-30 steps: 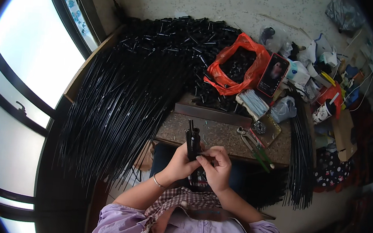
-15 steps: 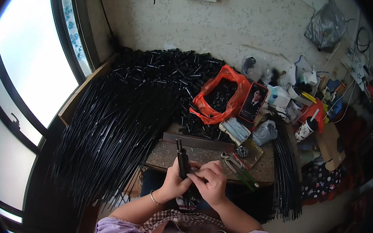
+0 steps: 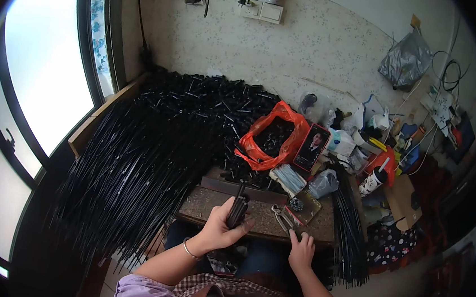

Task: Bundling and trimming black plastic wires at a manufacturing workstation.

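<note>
My left hand is closed round a small bundle of black tube-like pieces, with thin black ends sticking up above the fingers. At the front edge of the table, my right hand has its fingers closed over the handles of a pair of pincers. The metal jaws of the pincers lie on the speckled tabletop, pointing away from me. Most of the handles are hidden under my fingers.
Long black rods cover the left side, with a heap of short black parts behind. A red plastic bag of dark pieces, a phone, a tin tray and more black rods stand rightward.
My right hand has left the bundle and moved right and down to the pincers' handles. My left hand keeps hold of the black pieces. The whole view has shifted slightly.
</note>
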`<state>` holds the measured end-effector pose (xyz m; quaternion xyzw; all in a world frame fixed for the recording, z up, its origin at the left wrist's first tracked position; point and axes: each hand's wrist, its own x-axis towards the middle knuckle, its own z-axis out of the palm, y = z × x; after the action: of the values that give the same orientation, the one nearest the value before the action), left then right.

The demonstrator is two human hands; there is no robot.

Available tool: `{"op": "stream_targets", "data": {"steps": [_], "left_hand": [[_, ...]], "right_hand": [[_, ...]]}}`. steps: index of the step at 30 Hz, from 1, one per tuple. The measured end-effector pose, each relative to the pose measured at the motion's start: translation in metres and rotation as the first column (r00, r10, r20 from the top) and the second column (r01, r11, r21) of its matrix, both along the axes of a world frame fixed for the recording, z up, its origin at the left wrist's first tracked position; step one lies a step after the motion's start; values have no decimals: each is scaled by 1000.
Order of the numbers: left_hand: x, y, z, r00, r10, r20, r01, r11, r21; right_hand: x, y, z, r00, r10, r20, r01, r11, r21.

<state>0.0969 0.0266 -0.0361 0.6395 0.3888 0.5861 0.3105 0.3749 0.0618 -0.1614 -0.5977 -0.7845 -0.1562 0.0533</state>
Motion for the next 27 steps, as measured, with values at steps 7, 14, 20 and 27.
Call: {"op": "stream_targets", "data": {"steps": [7, 14, 20, 27], "left_hand": [[-12, 14, 20, 997, -47, 63, 42, 996, 82], [-25, 10, 25, 983, 85, 162, -104, 988, 116], [-16, 8, 30, 979, 165, 122, -184, 969, 166], [-17, -10, 47, 933, -58, 355, 42, 998, 54]], "right_hand": [[-34, -27, 83, 31, -479, -877, -669, 642, -374], [-53, -52, 181, 649, 688, -326, -594, 725, 348], [-51, -50, 191, 720, 676, -154, -588, 713, 381], [-43, -49, 136, -86, -717, -692, -984, 168, -53]]}}
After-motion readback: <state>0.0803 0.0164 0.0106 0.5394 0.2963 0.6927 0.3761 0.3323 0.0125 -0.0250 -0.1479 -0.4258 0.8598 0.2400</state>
